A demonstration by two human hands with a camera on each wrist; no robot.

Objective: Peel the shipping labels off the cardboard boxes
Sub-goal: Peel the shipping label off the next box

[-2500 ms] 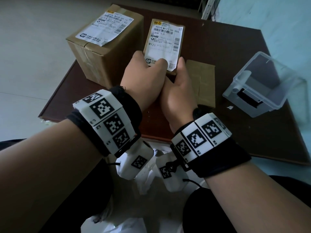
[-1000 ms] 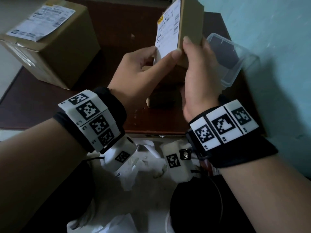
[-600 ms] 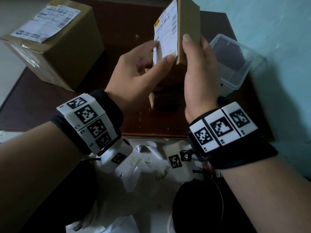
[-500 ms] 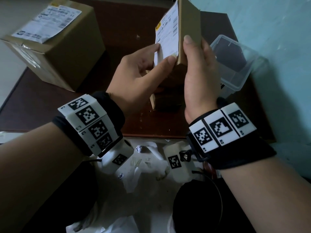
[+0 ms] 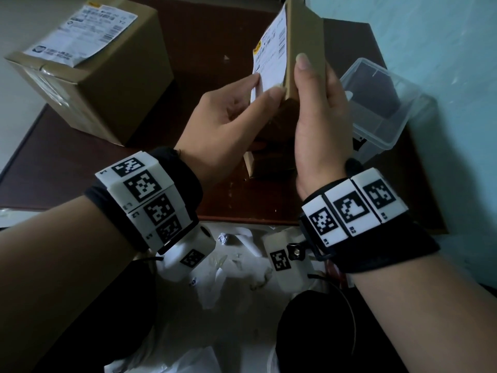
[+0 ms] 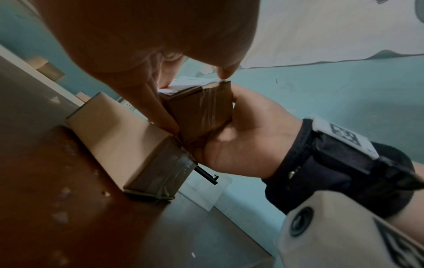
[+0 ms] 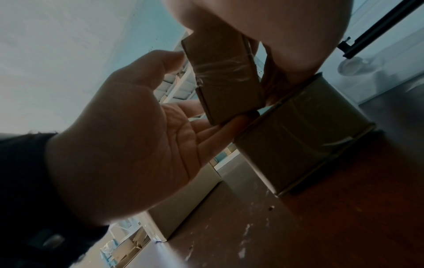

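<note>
The right hand [image 5: 320,125] holds a small box [image 5: 304,36] upright above the counter [image 5: 80,162]. Its grip is closed round the box: thumb along the near edge, fingers wrapped behind. The left wrist view shows the same hold from below, with the taped end of the box [image 6: 199,112] seated in the right palm [image 6: 241,145].

The label [image 5: 270,49] covers the box's left face. Its lower corner is lifted clear of the cardboard. The left hand [image 5: 223,130] pinches that corner between thumb and forefinger; the remaining fingers are loosely curled and hold nothing. In the right wrist view, the left hand [image 7: 142,137] lies palm-open toward the camera with its fingertips at the box [image 7: 224,76].

A second small box [image 6: 128,145] lies flat on the counter directly below the held one, with brown tape across its end. No label shows on its visible faces.

A large box [image 5: 91,71] stands at the far left of the counter. A label [image 5: 80,33] is stuck flat on its top face.

A clear plastic tub [image 5: 382,103] sits at the right edge of the counter, near the right hand. White crumpled scraps [image 5: 236,267] lie below the counter's near edge, between the two forearms.
</note>
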